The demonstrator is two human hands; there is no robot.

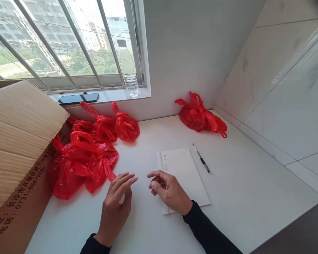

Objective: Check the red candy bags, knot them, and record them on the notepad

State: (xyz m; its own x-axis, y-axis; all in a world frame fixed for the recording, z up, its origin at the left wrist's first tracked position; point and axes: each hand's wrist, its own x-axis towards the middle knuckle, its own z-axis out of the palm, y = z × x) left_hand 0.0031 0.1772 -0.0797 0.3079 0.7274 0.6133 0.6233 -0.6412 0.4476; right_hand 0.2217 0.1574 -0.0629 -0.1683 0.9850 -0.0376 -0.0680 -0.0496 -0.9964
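Observation:
My left hand (pixel 116 208) hovers over the white table, fingers apart and holding nothing, just right of and below a tied red plastic bag (pixel 102 160). My right hand (pixel 172 192) is over the lower left part of a white notepad (pixel 187 165), its fingers loosely curled with a gap between them and nothing in them. A few written marks show along the notepad's top and left edge. To the right of the notepad lies a black and clear pen (pixel 201 159), touched by neither hand.
Several tied red bags (pixel 127 127) line the table's left and back. Another red bundle (pixel 201 118) sits at the back right. A cardboard box (pixel 23 141) stands at far left. On the windowsill are a water bottle (pixel 130 79) and a phone (pixel 79 98).

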